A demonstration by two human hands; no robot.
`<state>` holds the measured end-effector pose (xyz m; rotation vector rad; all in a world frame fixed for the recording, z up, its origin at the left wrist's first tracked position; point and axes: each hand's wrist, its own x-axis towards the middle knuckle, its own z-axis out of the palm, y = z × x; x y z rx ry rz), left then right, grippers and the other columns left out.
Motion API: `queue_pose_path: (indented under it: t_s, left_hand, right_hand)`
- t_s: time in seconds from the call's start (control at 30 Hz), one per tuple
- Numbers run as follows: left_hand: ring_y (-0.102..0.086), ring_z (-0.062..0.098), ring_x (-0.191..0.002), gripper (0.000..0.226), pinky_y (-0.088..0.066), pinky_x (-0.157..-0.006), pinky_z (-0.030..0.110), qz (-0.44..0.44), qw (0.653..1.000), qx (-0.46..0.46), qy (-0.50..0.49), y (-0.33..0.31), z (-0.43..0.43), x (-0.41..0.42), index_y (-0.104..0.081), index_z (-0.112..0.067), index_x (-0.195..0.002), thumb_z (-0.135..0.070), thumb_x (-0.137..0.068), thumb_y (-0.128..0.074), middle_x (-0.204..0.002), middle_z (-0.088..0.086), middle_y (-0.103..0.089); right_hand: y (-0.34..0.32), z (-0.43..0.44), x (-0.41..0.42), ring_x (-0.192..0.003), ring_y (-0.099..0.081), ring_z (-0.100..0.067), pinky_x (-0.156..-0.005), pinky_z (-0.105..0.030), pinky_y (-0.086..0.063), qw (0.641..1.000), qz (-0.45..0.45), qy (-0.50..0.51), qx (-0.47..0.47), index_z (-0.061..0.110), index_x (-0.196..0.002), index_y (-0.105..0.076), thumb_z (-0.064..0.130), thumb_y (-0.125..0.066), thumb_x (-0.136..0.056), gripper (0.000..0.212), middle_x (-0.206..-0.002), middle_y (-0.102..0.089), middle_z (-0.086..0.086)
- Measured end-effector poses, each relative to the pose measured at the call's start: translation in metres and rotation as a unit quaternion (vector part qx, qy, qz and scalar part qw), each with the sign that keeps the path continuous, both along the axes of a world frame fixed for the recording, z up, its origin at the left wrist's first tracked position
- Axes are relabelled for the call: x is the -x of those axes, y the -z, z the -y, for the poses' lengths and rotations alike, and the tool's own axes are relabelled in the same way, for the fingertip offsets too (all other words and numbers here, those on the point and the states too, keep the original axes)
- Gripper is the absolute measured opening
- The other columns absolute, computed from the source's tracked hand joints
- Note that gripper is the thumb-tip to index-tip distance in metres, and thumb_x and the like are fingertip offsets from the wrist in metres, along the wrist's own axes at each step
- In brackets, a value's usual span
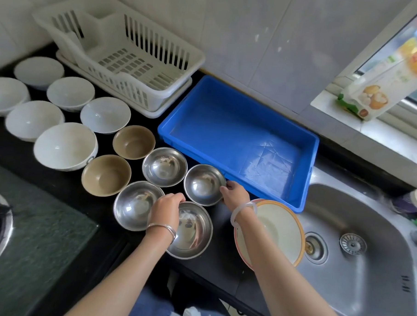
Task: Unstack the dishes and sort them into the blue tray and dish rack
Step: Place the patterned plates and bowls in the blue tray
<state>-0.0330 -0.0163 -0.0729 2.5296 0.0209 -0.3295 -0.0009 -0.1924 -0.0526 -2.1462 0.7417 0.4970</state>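
Observation:
Several steel bowls stand on the black counter. My right hand (pixel 234 191) grips the right rim of one steel bowl (pixel 202 184) beside the blue tray (pixel 307 162). My left hand (pixel 167 205) rests on the far rim of the nearest steel bowl (pixel 192 231). Two more steel bowls (pixel 164 166) (pixel 135 203) stand to the left. Two brown bowls (pixel 133 141) (pixel 106 175) and several white bowls (pixel 65 145) spread out further left. The white dish rack (pixel 121 49) stands at the back. A stack of orange-rimmed plates (pixel 281 229) lies under my right forearm.
A steel sink (pixel 366 248) lies to the right, with a drain strainer (pixel 353 243). A gas stove with a glass top (pixel 32 222) is at the left. A food packet (pixel 377 93) leans on the window sill. The wall is tiled behind the tray.

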Motion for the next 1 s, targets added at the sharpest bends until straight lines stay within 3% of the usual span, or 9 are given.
queue_pose_path:
  t_s: [0.1, 0.23, 0.3, 0.47, 0.63, 0.73, 0.87, 1.0]
  left_hand:
    - [-0.058, 0.025, -0.088, 0.040, -0.039, -0.061, 0.029, 0.009, 0.999, -0.027, 0.028, 0.001, 0.000, -0.002, -0.062, -0.016, -0.108, 0.007, -0.081, -0.043, -0.099, 0.006, -0.063]
    - [-0.058, 0.027, -0.088, 0.041, -0.042, -0.062, 0.032, 0.009, 0.999, -0.041, 0.032, -0.003, 0.002, -0.004, -0.062, -0.017, -0.108, 0.007, -0.081, -0.040, -0.100, 0.006, -0.063]
    - [-0.058, 0.026, -0.092, 0.036, -0.045, -0.066, 0.034, 0.023, 0.999, -0.033, 0.022, -0.008, 0.008, -0.006, -0.062, -0.017, -0.107, 0.004, -0.085, -0.042, -0.102, 0.005, -0.065]
    - [-0.061, 0.026, -0.095, 0.023, -0.045, -0.075, 0.032, 0.044, 0.996, 0.078, 0.027, -0.028, 0.045, -0.006, -0.065, -0.012, -0.105, -0.012, -0.091, -0.047, -0.104, 0.007, -0.067]
    - [-0.061, 0.022, -0.105, 0.030, -0.046, -0.092, 0.032, -0.079, 0.982, 0.128, 0.110, -0.029, 0.094, 0.008, -0.061, -0.016, -0.117, -0.026, -0.092, -0.049, -0.116, 0.006, -0.066]
    - [-0.059, 0.018, -0.105, 0.034, -0.044, -0.088, 0.027, -0.146, 0.970, 0.143, 0.129, -0.025, 0.111, 0.019, -0.059, -0.022, -0.121, -0.035, -0.092, -0.046, -0.117, 0.001, -0.066]
    - [-0.060, 0.022, -0.099, 0.031, -0.048, -0.086, 0.032, -0.133, 0.977, 0.116, 0.118, -0.022, 0.119, 0.018, -0.061, -0.018, -0.118, -0.029, -0.091, -0.049, -0.106, 0.005, -0.068]
    - [-0.061, 0.022, -0.084, 0.022, -0.047, -0.071, 0.029, -0.110, 0.982, 0.100, 0.113, -0.023, 0.119, 0.007, -0.064, -0.016, -0.104, -0.023, -0.090, -0.049, -0.091, 0.004, -0.067]
  right_hand:
    - [-0.011, 0.010, 0.011, -0.104, -0.060, -0.029, -0.079, -0.026, -0.039, 0.996, 0.070, -0.003, 0.058, 0.012, -0.119, -0.058, 0.022, -0.047, -0.092, 0.031, -0.112, -0.067, -0.009]
    - [-0.028, 0.035, 0.036, -0.078, -0.059, -0.017, -0.061, -0.018, -0.039, 0.976, 0.179, 0.063, 0.103, 0.018, -0.111, -0.063, 0.016, -0.046, -0.093, 0.025, -0.102, -0.070, -0.003]
    - [-0.031, 0.054, 0.051, -0.083, -0.062, -0.018, -0.066, -0.019, -0.040, 0.967, 0.196, 0.093, 0.137, 0.017, -0.108, -0.064, 0.013, -0.047, -0.092, 0.024, -0.103, -0.070, -0.004]
    - [-0.024, 0.097, 0.091, -0.106, -0.058, -0.033, -0.088, -0.033, -0.041, 0.952, 0.160, 0.138, 0.222, 0.004, -0.111, -0.064, 0.002, -0.053, -0.084, 0.029, -0.111, -0.067, -0.014]
    - [-0.013, 0.121, 0.122, -0.098, -0.060, -0.035, -0.080, -0.035, -0.044, 0.958, 0.070, 0.220, 0.172, 0.008, -0.108, -0.064, 0.009, -0.055, -0.085, 0.026, -0.107, -0.068, -0.018]
    - [-0.012, 0.125, 0.130, -0.089, -0.061, -0.033, -0.073, -0.032, -0.043, 0.960, 0.061, 0.218, 0.164, 0.010, -0.098, -0.068, 0.014, -0.056, -0.086, 0.017, -0.096, -0.071, -0.016]
    - [-0.012, 0.121, 0.134, -0.091, -0.062, -0.033, -0.074, -0.031, -0.044, 0.960, 0.049, 0.225, 0.162, 0.011, -0.095, -0.068, 0.018, -0.057, -0.086, 0.016, -0.095, -0.071, -0.013]
    - [-0.012, 0.109, 0.139, -0.090, -0.061, -0.030, -0.072, -0.030, -0.042, 0.959, 0.046, 0.241, 0.142, 0.010, -0.093, -0.068, 0.020, -0.056, -0.086, 0.017, -0.098, -0.072, -0.009]
